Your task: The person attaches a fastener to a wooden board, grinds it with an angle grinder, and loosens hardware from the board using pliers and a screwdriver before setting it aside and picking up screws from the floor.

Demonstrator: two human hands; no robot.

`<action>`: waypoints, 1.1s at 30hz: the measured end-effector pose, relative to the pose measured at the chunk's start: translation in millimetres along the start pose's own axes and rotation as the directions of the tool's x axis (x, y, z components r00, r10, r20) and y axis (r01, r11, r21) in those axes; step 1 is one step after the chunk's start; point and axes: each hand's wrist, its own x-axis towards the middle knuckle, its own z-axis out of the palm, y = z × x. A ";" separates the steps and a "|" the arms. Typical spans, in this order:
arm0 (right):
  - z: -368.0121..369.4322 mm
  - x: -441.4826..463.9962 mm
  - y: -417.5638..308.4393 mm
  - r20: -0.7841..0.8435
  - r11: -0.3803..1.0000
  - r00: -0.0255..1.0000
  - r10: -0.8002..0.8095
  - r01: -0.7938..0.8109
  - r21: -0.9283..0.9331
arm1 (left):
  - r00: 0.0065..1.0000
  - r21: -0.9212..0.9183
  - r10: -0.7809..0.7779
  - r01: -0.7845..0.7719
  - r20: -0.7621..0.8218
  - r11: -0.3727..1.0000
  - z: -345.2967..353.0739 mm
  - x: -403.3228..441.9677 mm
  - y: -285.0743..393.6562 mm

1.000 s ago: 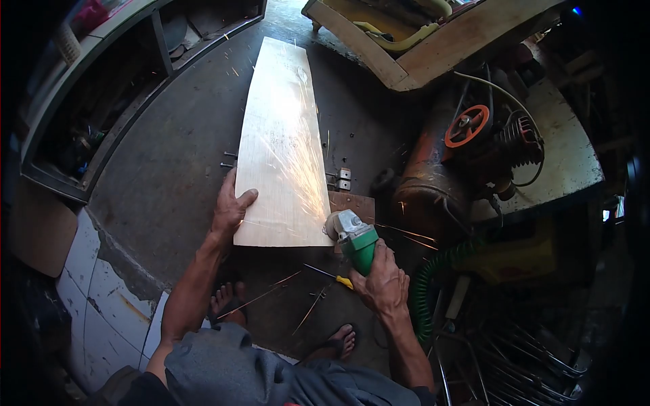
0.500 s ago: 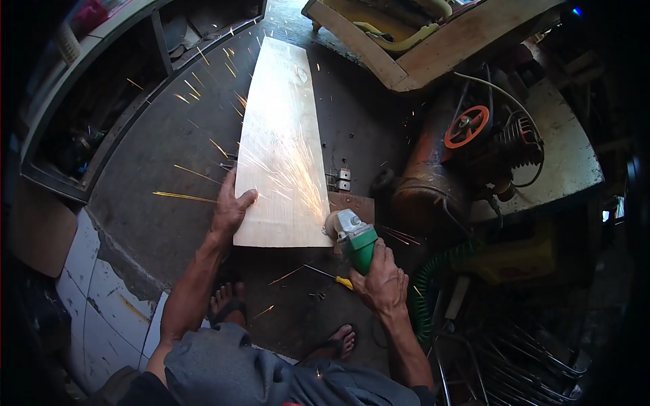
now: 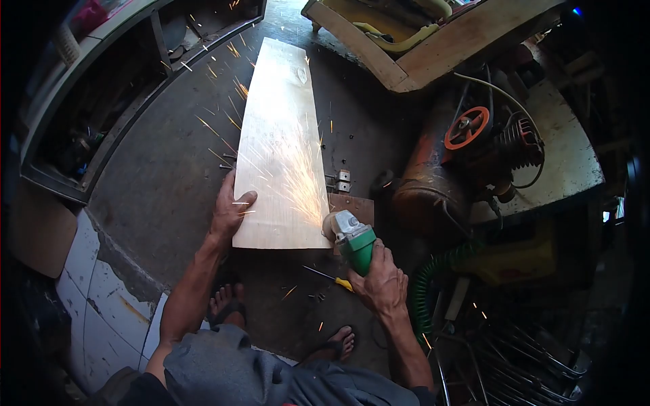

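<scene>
A long pale wooden board (image 3: 276, 149), narrower at its far end, lies in front of me. My left hand (image 3: 232, 211) grips its left edge near the close end, thumb on top. My right hand (image 3: 382, 281) is wrapped round the body of a green angle grinder (image 3: 359, 249). The grinder's metal head meets the board's lower right edge, where bright sparks spray up over the board. Beneath that edge a brown wooden block (image 3: 357, 208) sticks out to the right. A screwdriver with a yellow handle (image 3: 344, 283) lies on the floor by my right hand.
An air compressor (image 3: 433, 183) with an orange wheel (image 3: 467, 127) stands at the right, its coiled green hose (image 3: 423, 291) hanging below. Metal brackets (image 3: 343, 180) and loose screws lie beside the board. A wooden frame (image 3: 474, 47) juts in above. A shelf unit (image 3: 122, 101) lines the left.
The sparks have spread differently, with more flying past the board's upper left edge. The grinder and the board's near end have shifted very slightly. Both hands keep their grips.
</scene>
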 end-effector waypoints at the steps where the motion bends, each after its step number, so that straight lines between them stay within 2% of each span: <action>1: 0.4 1.1 -0.3 -0.003 1.000 1.000 0.000 0.000 0.000 | 0.999 -0.022 0.040 -0.040 -0.001 0.999 -0.6 1.3 -4.9; 3: 2.0 0.7 -0.4 -0.012 1.000 1.000 0.015 -0.015 -0.004 | 0.997 -0.048 0.077 -0.077 -0.001 0.996 2.0 0.5 -5.9; 6: -3.0 0.7 -0.7 0.047 1.000 0.999 0.011 -0.012 0.013 | 0.999 -0.055 -0.005 0.003 -0.035 0.998 3.9 -1.0 2.8; 9: 0.8 4.0 0.2 -0.012 0.998 0.998 0.068 -0.068 0.012 | 1.000 -0.050 0.022 -0.023 -0.006 0.998 2.9 2.1 -0.1; 12: 9.4 -1.6 20.3 -0.098 0.991 0.993 0.072 -0.060 0.123 | 0.999 0.018 0.019 -0.018 -0.037 1.000 -3.7 4.0 -11.4; 14: 10.6 -12.6 26.9 -0.162 0.978 0.981 0.102 -0.069 0.195 | 1.000 0.266 0.003 0.001 -0.015 0.964 -12.9 7.2 -20.3; 15: 5.8 -19.4 29.5 -0.053 0.908 0.974 0.222 -0.187 0.376 | 1.000 0.265 0.005 -0.001 -0.014 0.964 -10.0 4.3 -12.6; 16: 3.8 -25.8 33.4 0.078 0.792 0.946 0.315 -0.308 0.526 | 0.992 0.316 -0.026 0.063 -0.120 0.947 -4.8 -2.5 4.3; 17: 7.9 -33.6 39.4 0.129 0.709 0.914 0.386 -0.383 0.592 | 0.973 0.360 -0.054 0.136 -0.226 0.923 0.9 -12.3 21.0; 18: 16.0 -43.8 48.5 0.132 0.707 0.912 0.388 -0.387 0.592 | 0.973 0.363 -0.058 0.138 -0.225 0.922 7.7 -22.3 35.3; 19: 25.5 -52.5 58.8 0.198 0.540 0.885 0.421 -0.420 0.729 | 0.922 0.701 0.311 -0.064 -0.230 0.710 16.8 -32.5 50.2; 20: 30.3 -56.2 64.1 0.268 0.347 0.858 0.438 -0.437 0.830 | 0.776 0.926 0.625 -0.167 -0.087 0.337 28.2 -43.8 64.1; 21: 19.9 -59.5 53.5 0.305 0.232 0.852 0.425 -0.428 0.874 | 0.787 0.856 0.617 -0.320 0.001 0.406 43.5 -59.2 79.3; 22: 21.7 -60.9 55.3 0.306 0.227 0.850 0.428 -0.429 0.874 | 0.784 0.756 0.614 -0.456 0.091 0.470 61.2 -76.7 86.4; 23: 25.6 -61.6 58.1 0.362 0.103 0.840 0.403 -0.435 0.895 | 0.836 0.436 0.482 -0.549 0.263 0.713 78.9 -94.8 76.8; 24: 31.4 -63.1 60.8 0.416 -0.025 0.830 0.371 -0.439 0.898 | 0.596 0.274 0.532 -0.780 0.602 0.563 94.8 -101.1 73.8; 25: 44.5 -61.2 64.5 0.417 -0.088 0.838 0.352 -0.414 0.906 | 0.469 0.104 0.491 -0.792 0.734 0.601 118.3 -116.1 69.3; 26: 50.0 -58.4 65.3 0.414 -0.094 0.840 0.350 -0.408 0.908 | 0.392 0.026 0.451 -0.777 0.802 0.629 137.4 -136.0 66.2; 27: 53.2 -56.6 65.5 0.454 -0.138 0.818 0.353 -0.435 0.890 | 0.297 -0.034 0.419 -0.781 0.858 0.623 151.5 -155.7 51.8; 28: 55.9 -55.2 64.7 0.493 -0.185 0.794 0.356 -0.458 0.870 | 0.239 -0.039 0.322 -0.746 0.916 0.665 160.6 -175.2 41.4; 30: 62.0 -53.4 61.8 0.491 -0.219 0.790 0.367 -0.439 0.871 | 0.104 -0.009 0.229 -0.896 0.968 0.444 159.3 -192.2 36.6; 32: 68.8 -55.0 60.6 0.427 -0.205 0.805 0.412 -0.375 0.904 | 0.086 -0.003 0.184 -0.901 0.979 0.435 157.4 -194.7 29.5; 33: 69.6 -55.5 62.3 0.464 -0.259 0.782 0.417 -0.387 0.885 | 0.091 0.019 0.152 -0.908 0.984 0.420 157.4 -193.4 29.3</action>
